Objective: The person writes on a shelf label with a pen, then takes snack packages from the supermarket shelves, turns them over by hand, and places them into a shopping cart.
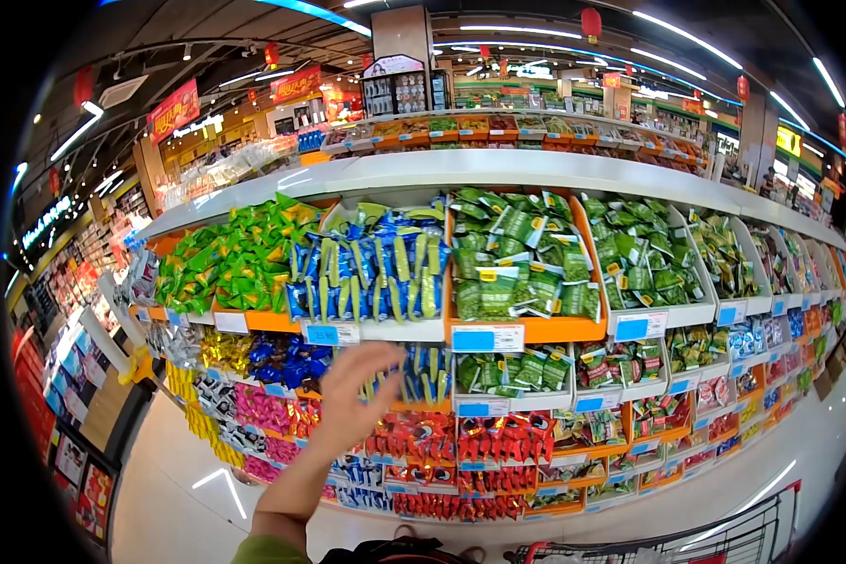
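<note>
My left hand [355,395] reaches up from the lower left out of a green sleeve [271,551]. Its fingers are bent but apart, and nothing shows between them. It hovers in front of the second shelf row, nearest to a bin of blue-and-green packets [428,374] and dark blue wrapped packets [287,362]. Above it, a bin is filled with upright blue-and-green packets [367,273], with a price label [331,334] on its front edge. Whether the hand touches any packet, I cannot tell. My right hand is out of view.
Bins of bright green packets [240,254] and dark green packets [517,258] flank the blue ones. Lower tiers hold red packets [506,439]. A wire shopping cart [667,545] stands at the lower right on the pale floor [174,479]. Another bin display [498,127] stands behind.
</note>
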`<state>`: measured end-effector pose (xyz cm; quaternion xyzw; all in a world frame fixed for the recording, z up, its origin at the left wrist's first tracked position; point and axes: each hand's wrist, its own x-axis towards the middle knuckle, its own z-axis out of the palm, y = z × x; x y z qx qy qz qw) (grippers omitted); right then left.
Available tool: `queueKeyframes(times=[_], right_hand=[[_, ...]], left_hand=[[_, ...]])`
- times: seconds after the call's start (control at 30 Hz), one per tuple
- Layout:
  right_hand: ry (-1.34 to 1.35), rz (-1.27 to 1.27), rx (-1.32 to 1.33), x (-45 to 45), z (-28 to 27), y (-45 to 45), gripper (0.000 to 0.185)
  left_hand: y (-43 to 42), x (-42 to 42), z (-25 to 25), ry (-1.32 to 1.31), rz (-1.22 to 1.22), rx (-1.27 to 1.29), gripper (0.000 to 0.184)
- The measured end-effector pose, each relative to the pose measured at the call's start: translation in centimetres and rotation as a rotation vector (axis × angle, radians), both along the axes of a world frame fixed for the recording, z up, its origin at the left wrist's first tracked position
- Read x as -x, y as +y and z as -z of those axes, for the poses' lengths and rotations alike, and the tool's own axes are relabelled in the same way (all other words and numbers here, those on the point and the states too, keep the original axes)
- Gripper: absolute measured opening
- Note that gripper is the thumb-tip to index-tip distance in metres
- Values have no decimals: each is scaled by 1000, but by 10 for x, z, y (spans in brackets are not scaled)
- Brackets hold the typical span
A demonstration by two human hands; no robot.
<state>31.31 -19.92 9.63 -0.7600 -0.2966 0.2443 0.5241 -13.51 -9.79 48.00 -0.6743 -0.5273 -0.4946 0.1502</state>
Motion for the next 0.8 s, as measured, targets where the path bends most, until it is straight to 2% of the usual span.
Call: queueKeyframes(times=[0.03,0.1,0.17,0.23,0.3,0.4,0.5,0.57,0.6,0.73,0.8], right_hand=[[-56,-65,-145,19,-33,35,44],[-151,-225,-437,62,-115,106,35],[-248,-530,-613,120,-231,131,37],[-203,-711,-815,171,-306,151,34],[-462,-950,-973,213,-381,163,32],[-585,-1127,-1192,286,-464,187,30],[-762,-1278,-1198,364,-521,225,29],[-809,-1468,-930,413,-545,251,33],[-920,-1517,-828,437,-551,275,40],[-1437,-1618,-506,507,-546,335,65],[-1451,-1693,-520,530,-524,369,78]], left_hand=[[0,16,-18,88,-58,-112,29],[-1,46,-45,99,-204,-194,28],[5,81,-61,59,-267,-248,32],[11,114,-66,-10,-296,-177,39],[16,134,-72,10,-320,-98,46],[17,154,-78,98,-230,9,52],[22,161,-85,223,-203,30,58],[28,164,-87,351,-242,1,60],[33,168,-85,371,-211,4,61],[41,167,-67,464,-160,16,60],[44,167,-58,429,-131,-54,61]])
